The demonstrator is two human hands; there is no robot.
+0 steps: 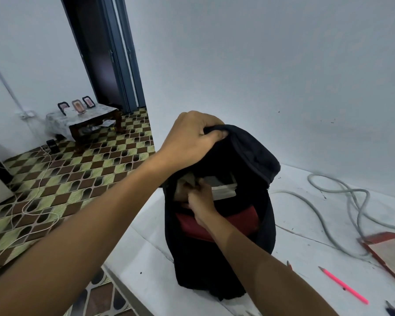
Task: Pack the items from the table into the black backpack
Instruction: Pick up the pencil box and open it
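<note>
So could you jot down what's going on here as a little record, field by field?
bag: black backpack, upright on the white table, top open
left hand: grips the top flap, holding it open
right hand: inside the opening, fingers among pale items
inside: red item, grey flat item
still out: pink pencil, grey cable

**Backpack upright on the table, both hands at its mouth**

The backpack stands on the table. The left hand grips its top edge; the right hand reaches inside. A cable and a pencil lie to its right.
</note>
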